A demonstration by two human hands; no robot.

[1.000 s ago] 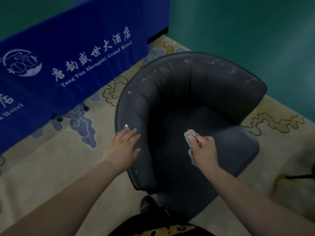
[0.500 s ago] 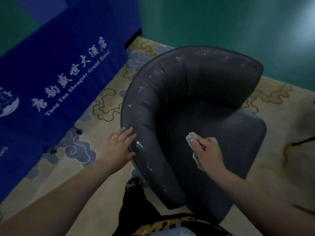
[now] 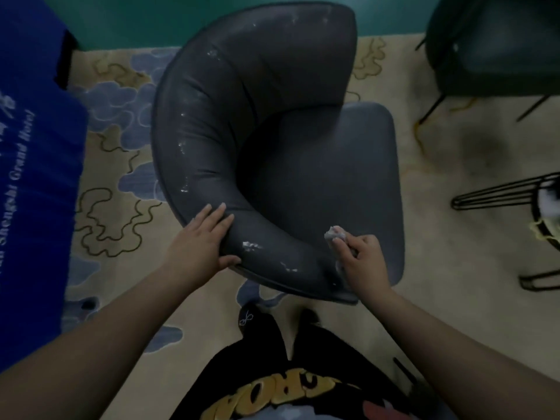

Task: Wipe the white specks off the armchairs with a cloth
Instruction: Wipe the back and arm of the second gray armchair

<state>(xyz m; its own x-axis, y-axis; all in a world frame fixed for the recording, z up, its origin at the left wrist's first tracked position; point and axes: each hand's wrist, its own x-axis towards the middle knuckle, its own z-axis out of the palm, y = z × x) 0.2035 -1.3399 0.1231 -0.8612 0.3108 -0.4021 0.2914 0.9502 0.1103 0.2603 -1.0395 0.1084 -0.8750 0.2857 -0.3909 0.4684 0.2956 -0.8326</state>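
view: the head has swung over the armchair [image 3: 272,140] since a second ago; it is now seen almost straight down, with its curved back running from top to bottom left and the seat to the right.
left hand: the left hand [image 3: 200,241] lies flat on the padded rim at the near end of the back, fingers straight and spread, thumb under the edge; it holds nothing. a second ago it rested further along the same arm, so it has slid toward the person as the chair turned or the person stepped round.
right hand: the right hand [image 3: 360,262] has its fingers curled round a small crumpled pale cloth [image 3: 335,234], a tuft sticking out above the knuckles. it has come from over the seat to the inner face of the near arm, touching or just above it; i cannot tell which.
white specks: white specks [image 3: 251,245] sit on the rim between the two hands, with more just beyond toward the right hand, a line up the left side of the back and a scatter along the top edge.
meaning for the task: the cloth is now near the closest specks, which look unwiped; most of the wiping seems still ahead.
surroundings: blue banner [image 3: 33,165] at left, patterned carpet [image 3: 115,189] below, a second dark chair [image 3: 497,43] top right.
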